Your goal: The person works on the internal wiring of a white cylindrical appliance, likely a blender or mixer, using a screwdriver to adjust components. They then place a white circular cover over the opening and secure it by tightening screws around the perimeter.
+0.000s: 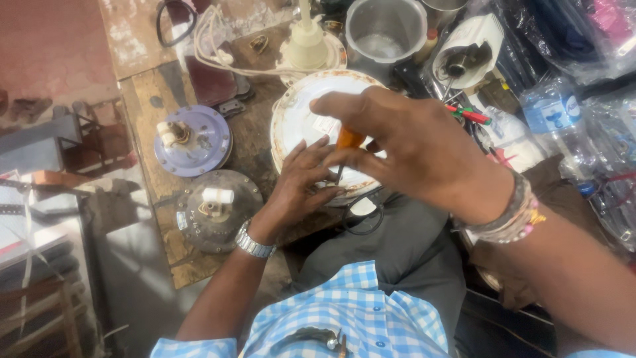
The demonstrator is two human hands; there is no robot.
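Observation:
My right hand [411,142] grips an orange-handled screwdriver [347,140], held upright with its dark shaft pointing down at a round white appliance base [298,119] on the workbench. My left hand [301,180] rests on the near edge of that white base, fingers spread beside the screwdriver tip. A metal watch is on my left wrist and several bracelets are on my right wrist. The screwdriver tip itself is hidden behind my fingers.
A lilac round disc [193,140] and a grey round motor cover [215,209] lie on the wooden bench [142,99] to the left. A white funnel-shaped part [306,43], a steel pot [386,28], white cable, plastic bottles [553,113] and bags crowd the back and right.

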